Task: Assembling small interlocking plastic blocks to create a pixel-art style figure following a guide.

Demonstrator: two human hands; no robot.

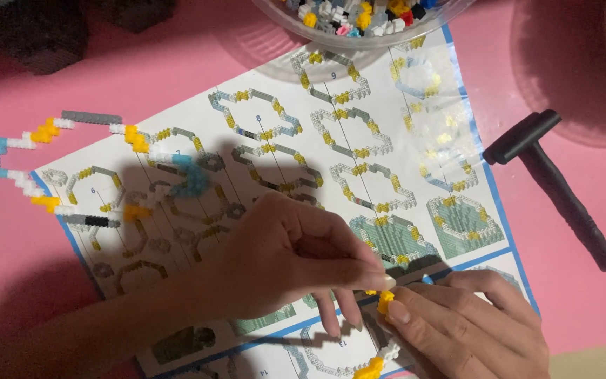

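- Left hand (285, 256) pinches down with fingertips onto the small yellow brick (385, 302); right hand (468, 326) clamps the thin brick strip (380, 351) against the instruction sheet (457, 238) at the near edge.
- Risk, I'd say: pressing too hard could snap the strip or flick the brick away.
- Finished brick loop (43, 168) lies left, black hammer (559, 186) right, clear bowl (359, 24) of loose pieces up top, all well apart on the pink bench (583, 281).

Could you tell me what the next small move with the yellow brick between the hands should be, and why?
Probably press it down to seat it. The left hand pinches over the yellow brick, and the right hand steadies the white-and-yellow strip it sits on, above the instruction sheet. Whether the brick is fully seated is hidden by the fingers.
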